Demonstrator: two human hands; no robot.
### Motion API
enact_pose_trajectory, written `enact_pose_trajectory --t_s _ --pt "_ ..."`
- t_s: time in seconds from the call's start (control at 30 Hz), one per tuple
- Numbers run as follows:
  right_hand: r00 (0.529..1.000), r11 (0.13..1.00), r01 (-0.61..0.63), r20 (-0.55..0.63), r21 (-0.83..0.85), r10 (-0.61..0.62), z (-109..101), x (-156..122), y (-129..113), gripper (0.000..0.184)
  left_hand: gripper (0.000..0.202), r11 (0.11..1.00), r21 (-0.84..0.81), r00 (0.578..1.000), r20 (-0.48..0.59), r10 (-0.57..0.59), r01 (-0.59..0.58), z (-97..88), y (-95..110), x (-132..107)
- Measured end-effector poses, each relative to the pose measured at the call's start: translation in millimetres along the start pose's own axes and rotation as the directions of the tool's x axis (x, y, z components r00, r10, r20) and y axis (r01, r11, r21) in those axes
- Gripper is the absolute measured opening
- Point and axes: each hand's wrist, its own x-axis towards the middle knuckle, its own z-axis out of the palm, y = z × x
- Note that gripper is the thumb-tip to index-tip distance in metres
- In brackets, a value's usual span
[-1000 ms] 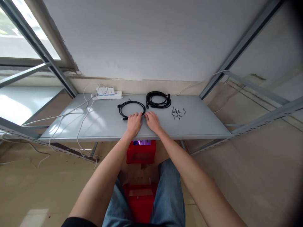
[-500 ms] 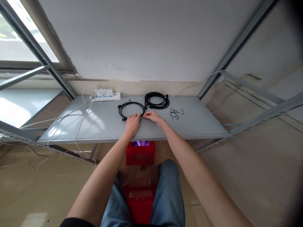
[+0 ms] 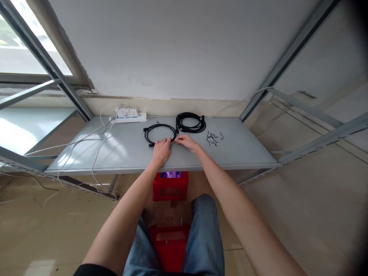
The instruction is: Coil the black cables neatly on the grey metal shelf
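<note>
1. Grey-white wall (image 3: 184, 50) behind a grey metal rack; window (image 3: 11, 57) at upper left, bright patches of light on the shelf (image 3: 244, 153) below. White cord runs along the wall's foot toward the right-hand post.
2. Far left of shelf: white power strip (image 3: 132, 119) with white plugs (image 3: 125, 112) seated in it. Blue marks on strip and plugs, perhaps print; too small to read. White cords (image 3: 97, 155) trail from there over the front edge.
3. Smaller cable coil (image 3: 161, 125), black, lies flat near mid-shelf; connector ends jut at its left side, and a small forked strand shows at its far edge. Any marking on the connectors too small to read.
4. Left hand (image 3: 162, 148): palm down, fingers together and bent over the coil's near right stretch, touching it. Gripping or merely resting, cannot tell.
5. Right hand (image 3: 186, 142): just beside the left, thumb and fingers drawn nearly together in a pinch at the coil's right edge. Whatever lies between the tips is too small to make out.
6. Larger cable coil (image 3: 191, 129), black, thicker bundle, beyond the right hand and just right of the smaller one. Loose pile of thin black ties (image 3: 212, 136) farther right, near it.
7. Under the front edge: red stool-like object (image 3: 170, 189), bearing a purple rectangle (image 3: 171, 174) partly pixelated, its content unreadable. Second red piece (image 3: 171, 249) between jeans-clad legs (image 3: 204, 226).
</note>
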Motion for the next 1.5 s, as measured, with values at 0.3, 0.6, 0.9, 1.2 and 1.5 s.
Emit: enact_pose_trajectory --t_s 0.3,0.6,0.9,1.2,1.5 --pt "0.999 0.999 -0.035 -0.013 -0.033 0.035 2 -2 -7 0.021 0.039 0.999 -0.034 1.000 0.010 -0.012 0.013 0.8 0 1" --pt "0.997 0.997 -0.071 0.005 0.014 0.071 0 -5 -13 0.021 0.040 0.999 -0.037 1.000 0.019 -0.012 0.013 -2.0 1 1" --pt "0.996 0.996 -0.082 0.036 0.040 0.081 -2 -1 -9 0.008 0.038 1.000 -0.020 1.000 -0.013 0.000 0.000 0.6 0 1" --pt "0.999 0.999 -0.043 0.018 0.033 0.042 1 -4 -7 0.018 0.037 1.000 -0.013 1.000 -0.010 0.011 -0.011 1.9 0 1" --pt "0.982 0.989 0.077 -0.160 -0.129 -0.097 19 -11 5 0.011 0.038 1.000 -0.012 1.000 -0.009 0.013 -0.013 2.5 0 1"
